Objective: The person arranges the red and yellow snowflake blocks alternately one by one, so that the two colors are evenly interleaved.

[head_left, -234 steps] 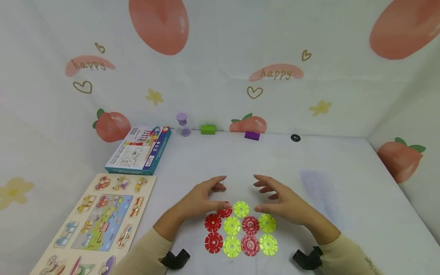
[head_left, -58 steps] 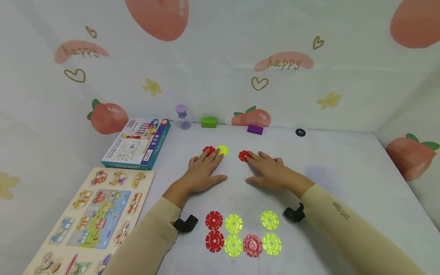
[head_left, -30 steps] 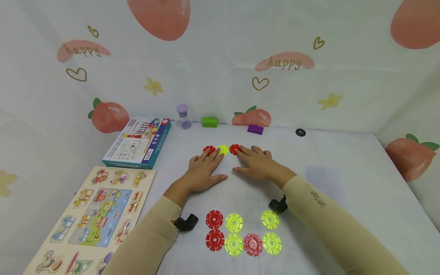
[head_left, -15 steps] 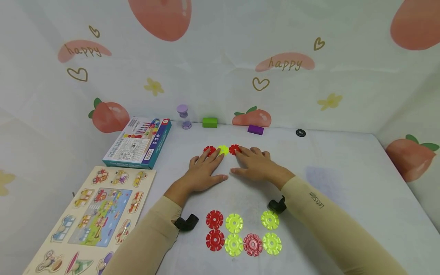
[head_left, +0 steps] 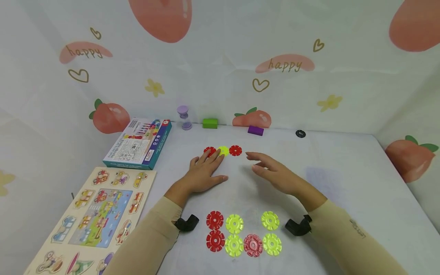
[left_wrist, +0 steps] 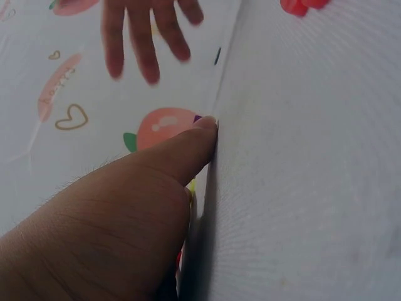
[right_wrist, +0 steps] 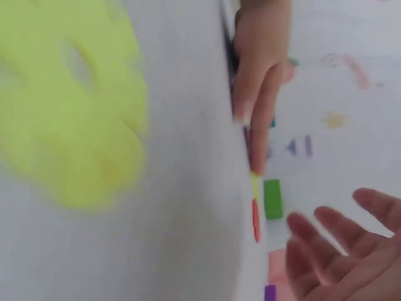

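Note:
In the head view my left hand (head_left: 201,176) lies spread on the table, its fingertips touching a red notched disc (head_left: 209,150) and a yellow-green notched disc (head_left: 224,150). A second red disc (head_left: 235,150) sits at the right end of this row of three. My right hand (head_left: 275,172) is raised just right of that disc, fingers relaxed, holding nothing. Closer to me lie several more discs in two rows: red ones (head_left: 214,220) at left, yellow-green ones (head_left: 235,224), a darker red one (head_left: 253,245). The upper row has a gap above the darker red disc.
At left are a wooden picture puzzle board (head_left: 146,191) and a boxed game (head_left: 128,149). Along the back edge stand a purple hourglass (head_left: 184,117), a green block (head_left: 210,123), a purple block (head_left: 256,130) and a black round token (head_left: 300,133). A patterned cloth (head_left: 213,68) hangs behind.
Three discs have gone from the near group to a row farther back. My right hand slid the second red disc left against the yellow-green one, then lifted off to the right. The left stays put.

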A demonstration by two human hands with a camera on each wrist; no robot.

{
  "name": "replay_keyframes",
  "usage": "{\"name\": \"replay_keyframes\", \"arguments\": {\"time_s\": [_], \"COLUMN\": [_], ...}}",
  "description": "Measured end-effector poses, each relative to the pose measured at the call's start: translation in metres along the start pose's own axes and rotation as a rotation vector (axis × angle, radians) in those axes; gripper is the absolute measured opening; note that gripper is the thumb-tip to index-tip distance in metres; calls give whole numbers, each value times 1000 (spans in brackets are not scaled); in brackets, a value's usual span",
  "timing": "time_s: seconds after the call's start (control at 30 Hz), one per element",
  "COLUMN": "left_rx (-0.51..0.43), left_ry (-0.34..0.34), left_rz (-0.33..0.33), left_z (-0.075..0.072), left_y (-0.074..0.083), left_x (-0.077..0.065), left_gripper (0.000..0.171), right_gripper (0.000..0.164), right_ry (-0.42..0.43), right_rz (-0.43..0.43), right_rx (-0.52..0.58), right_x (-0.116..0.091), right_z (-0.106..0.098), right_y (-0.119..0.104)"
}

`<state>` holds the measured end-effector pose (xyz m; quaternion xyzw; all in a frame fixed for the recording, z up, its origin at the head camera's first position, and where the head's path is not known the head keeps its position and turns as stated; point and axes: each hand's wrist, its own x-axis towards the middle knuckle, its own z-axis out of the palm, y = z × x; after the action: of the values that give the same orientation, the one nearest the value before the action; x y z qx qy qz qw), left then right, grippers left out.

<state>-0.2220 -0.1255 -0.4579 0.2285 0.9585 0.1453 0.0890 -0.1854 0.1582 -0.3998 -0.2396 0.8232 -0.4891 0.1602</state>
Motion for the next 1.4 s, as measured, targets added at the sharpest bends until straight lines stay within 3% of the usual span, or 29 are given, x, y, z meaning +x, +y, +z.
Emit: {"name": "replay_keyframes", "arguments": {"time_s": [0.1,0.17,0.33,0.5,0.7,0.8,1.07,1.27,1.4], "left_rx": [8,7,5,-5,-15,-10,-2,4,7], "left_ry": [-2,-1,16,19,14,18,24,27,24], "left_rz": [-1,1,18,18,19,24,20,17,24], "left_z": [0,1,0,-3,-4,-3,-2,-1,0], "left_y": [-1,-2,-2,-2,-1,-1,0,0,0], "left_x": [0,0,0,-1,-3,-2,-1,-1,0], "left_gripper": [87,87,86,86,85,86,86,85,85], "right_gripper": [45,46,50,59,47,39,32,29,30], "right_ry": [-29,-42,-27,-25,-11,-5,18,180,289], "right_rz": [-83,-89,-110,-154,-167,-158,75,107,128], "right_rx": [168,220,179,97,-214,-270,-117,94,148], "right_x": [-27,-45,-82,-97,-99,-99,-93,-66,-34], "right_z": [0,3,7,14,26,28,21,6,-2], "right_y": [7,14,39,50,52,52,45,49,56]}}
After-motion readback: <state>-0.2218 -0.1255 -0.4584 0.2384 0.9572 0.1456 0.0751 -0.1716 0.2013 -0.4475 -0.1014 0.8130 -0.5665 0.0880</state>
